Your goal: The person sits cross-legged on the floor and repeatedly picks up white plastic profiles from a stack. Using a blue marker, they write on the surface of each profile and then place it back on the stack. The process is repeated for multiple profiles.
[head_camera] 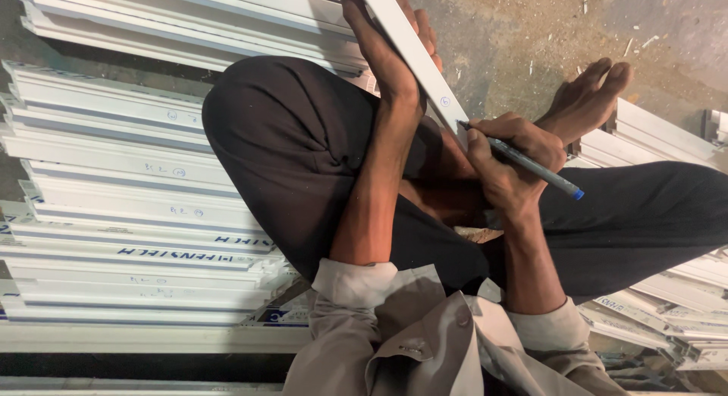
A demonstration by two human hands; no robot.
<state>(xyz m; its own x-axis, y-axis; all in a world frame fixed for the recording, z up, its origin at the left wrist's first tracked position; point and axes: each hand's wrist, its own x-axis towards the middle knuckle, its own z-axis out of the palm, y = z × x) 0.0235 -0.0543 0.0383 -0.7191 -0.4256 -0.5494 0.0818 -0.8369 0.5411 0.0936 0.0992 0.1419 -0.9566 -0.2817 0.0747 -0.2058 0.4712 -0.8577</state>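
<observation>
While gripped above by left hand [387,43], white strip [413,59], pen-holding right hand [508,165] at its lower end.

White strip [413,51] smooth plastic; pen [531,167] glossy; floor [531,32] rough.

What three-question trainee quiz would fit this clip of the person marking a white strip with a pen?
1. True or false: the right hand holds a pen with a blue cap end.
2. Which hand steadies the white strip?
A. the left hand
B. the right hand
C. neither
3. Fill in: beside the bent knee lies a stack of white ____.

Key
1. True; the tip rests against the strip's lower end.
2. A; its grip wraps round the strip higher up.
3. Profiles; long white lengths, several with small pen marks.
</observation>
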